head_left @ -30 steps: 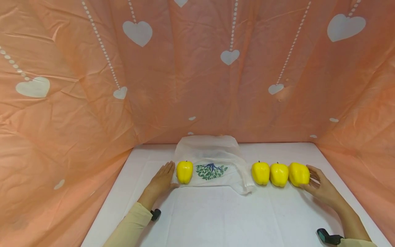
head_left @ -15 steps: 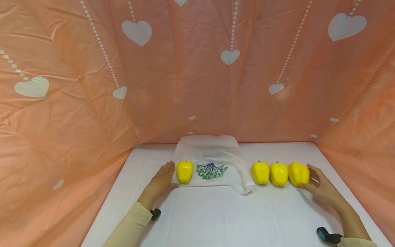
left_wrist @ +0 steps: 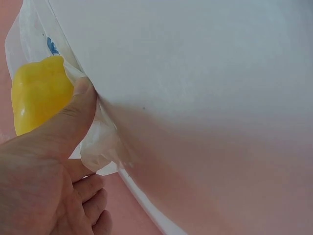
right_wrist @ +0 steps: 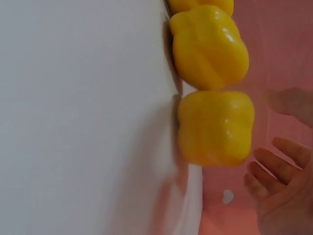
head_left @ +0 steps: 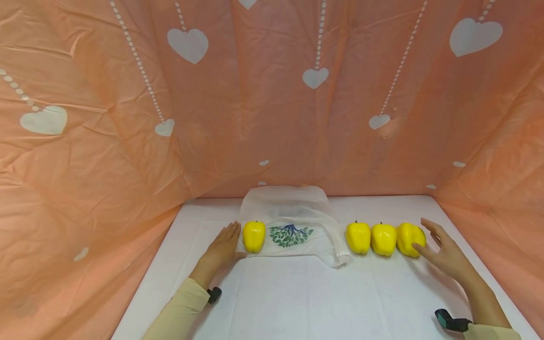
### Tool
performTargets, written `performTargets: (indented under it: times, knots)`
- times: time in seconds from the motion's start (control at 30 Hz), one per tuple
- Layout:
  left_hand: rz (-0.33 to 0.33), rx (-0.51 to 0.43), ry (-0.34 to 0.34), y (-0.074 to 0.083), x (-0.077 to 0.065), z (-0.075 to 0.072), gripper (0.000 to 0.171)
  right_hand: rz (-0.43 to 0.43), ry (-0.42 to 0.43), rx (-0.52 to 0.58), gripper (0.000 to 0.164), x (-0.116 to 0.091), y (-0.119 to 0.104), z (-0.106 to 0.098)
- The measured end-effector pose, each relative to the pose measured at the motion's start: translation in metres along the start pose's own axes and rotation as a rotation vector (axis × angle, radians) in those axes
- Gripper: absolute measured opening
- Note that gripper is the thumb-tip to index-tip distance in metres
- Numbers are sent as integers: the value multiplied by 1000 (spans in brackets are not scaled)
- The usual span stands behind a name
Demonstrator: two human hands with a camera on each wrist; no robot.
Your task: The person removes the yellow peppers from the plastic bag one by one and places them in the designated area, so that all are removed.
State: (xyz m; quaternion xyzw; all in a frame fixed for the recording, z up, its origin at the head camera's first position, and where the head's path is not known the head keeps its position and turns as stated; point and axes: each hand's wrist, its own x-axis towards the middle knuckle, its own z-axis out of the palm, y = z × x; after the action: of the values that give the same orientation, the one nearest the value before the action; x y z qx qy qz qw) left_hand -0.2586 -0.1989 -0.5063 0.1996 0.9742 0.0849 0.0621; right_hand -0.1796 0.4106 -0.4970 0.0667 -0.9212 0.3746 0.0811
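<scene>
A yellow bell pepper (head_left: 254, 237) sits on the left end of a thin white bag (head_left: 289, 200) with a green and blue tree print. My left hand (head_left: 222, 245) rests flat beside it at the bag's left edge, fingers straight; in the left wrist view the thumb (left_wrist: 80, 105) touches the bag. Further right, three more yellow peppers stand in a row: the left one (head_left: 358, 237), the middle one (head_left: 384, 240) and the right one (head_left: 405, 233). My right hand (head_left: 448, 252) hovers just right of the last pepper with fingers spread, apart from it in the right wrist view.
A white-covered table (head_left: 306, 297) carries everything. An orange sheet with white hearts (head_left: 272, 118) hangs behind it and along both sides. Dark wrist cameras sit on both wrists, the right one (head_left: 450, 321) near the table's front.
My right hand has let go of the rightmost pepper, its fingers spreading and lifting slightly away. The left hand, the bag and the peppers have stayed in place.
</scene>
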Motion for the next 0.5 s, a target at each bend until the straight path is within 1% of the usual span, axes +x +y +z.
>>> performTargets:
  times: [0.1,0.2,0.5]
  knots:
    - [-2,3,-2,0,0,0,94,-36,29,-1,81,3,-9,1]
    - [-2,8,-3,0,1,0,94,-37,42,-15,81,6,-20,2]
    - [-3,5,-3,0,0,-1,94,35,-3,1,80,15,-48,11]
